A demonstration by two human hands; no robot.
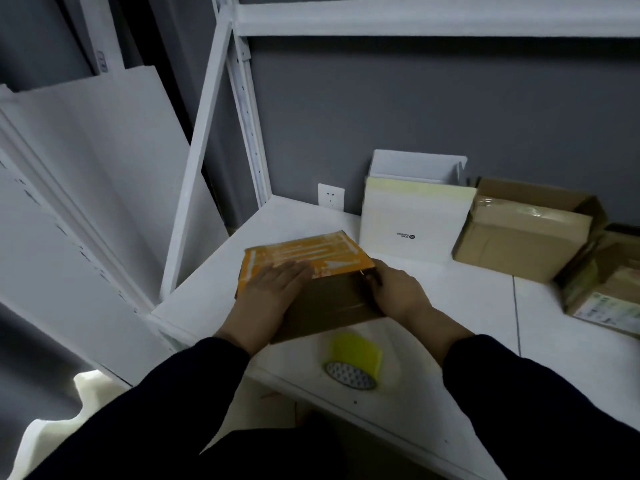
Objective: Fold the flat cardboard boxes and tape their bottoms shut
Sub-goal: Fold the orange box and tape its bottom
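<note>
Both of my hands are on the cardboard box, which sits near the left front corner of the white shelf. My left hand lies flat with straight fingers, pressing on the box's orange printed top at its near edge. My right hand grasps the box's right side, with the thumb up by the top corner and the fingers curled against the brown wall. The box is a little blurred, so I cannot tell whether its flaps are taped.

Just in front of the box, close to the shelf's front edge and between my dark sleeves, a yellow tape roll lies apart from both hands.

Behind the box, a white box with a small dark logo stands near the grey wall. Beside it on the right is a brown carton with glossy tape across its top. Another brown carton, with a printed label, lies further right at the picture's edge. A white wall socket is set into the wall just above the shelf. The white rack upright rises at the back left, and large white boards lean to the left of the rack.
</note>
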